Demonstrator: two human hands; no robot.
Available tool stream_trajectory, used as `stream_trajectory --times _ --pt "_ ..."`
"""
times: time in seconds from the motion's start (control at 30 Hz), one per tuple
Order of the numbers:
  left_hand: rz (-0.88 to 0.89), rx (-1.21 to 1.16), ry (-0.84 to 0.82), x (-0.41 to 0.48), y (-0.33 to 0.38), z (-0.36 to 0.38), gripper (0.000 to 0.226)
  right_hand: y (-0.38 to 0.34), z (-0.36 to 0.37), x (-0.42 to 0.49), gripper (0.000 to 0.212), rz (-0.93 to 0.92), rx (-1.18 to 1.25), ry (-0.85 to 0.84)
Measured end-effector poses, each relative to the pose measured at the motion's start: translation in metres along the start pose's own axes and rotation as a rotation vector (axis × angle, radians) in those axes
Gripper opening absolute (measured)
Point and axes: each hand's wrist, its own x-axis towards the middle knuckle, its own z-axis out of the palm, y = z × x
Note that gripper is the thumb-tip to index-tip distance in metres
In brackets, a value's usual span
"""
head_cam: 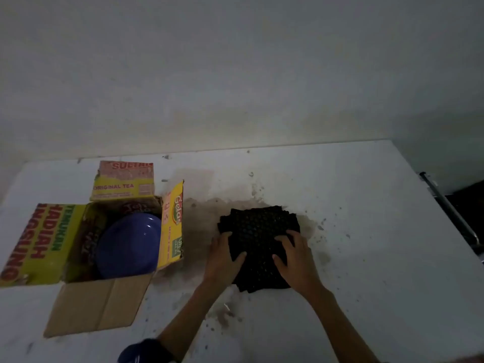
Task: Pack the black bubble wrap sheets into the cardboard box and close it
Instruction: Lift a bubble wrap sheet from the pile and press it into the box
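A stack of black bubble wrap sheets [258,226] lies flat on the white table, right of centre. My left hand [222,258] rests on its left edge with the thumb on top and fingers curled around the side. My right hand [296,255] lies on its right part, fingers spread over the top. The cardboard box [172,226] stands at the left with all its flaps open, yellow printed sides showing. A blue plate [128,247] leans inside it.
The white table [366,231] is stained and speckled around the sheets. A plain wall rises behind it. A metal bar [450,208] and dark objects sit past the table's right edge. The box's brown front flap [97,305] lies flat toward me.
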Motion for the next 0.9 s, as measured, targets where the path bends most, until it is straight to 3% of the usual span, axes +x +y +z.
stream_trajectory --times 0.13,0.27,0.37,0.57,0.7,0.9 --pt "-0.11 -0.06 0.097 0.008 0.004 0.005 0.062 0.0 -0.008 0.014 0.04 0.147 0.112 0.128" --pt "-0.119 -0.051 0.165 0.01 0.006 0.01 0.053 0.007 -0.011 0.027 0.058 0.38 0.238 0.101" --pt "-0.102 -0.066 0.199 0.008 0.007 0.013 0.042 0.012 -0.011 0.033 0.061 0.473 0.336 0.04" --pt "-0.062 -0.075 0.225 0.001 0.011 0.015 0.024 0.012 -0.012 0.029 0.043 0.391 0.417 0.097" --pt "-0.061 -0.101 0.245 -0.001 0.012 0.016 0.028 0.009 -0.011 0.022 0.025 0.304 0.439 0.126" --pt "-0.072 -0.174 0.261 0.0 0.023 0.009 0.025 0.009 -0.009 0.018 0.023 0.297 0.506 0.106"
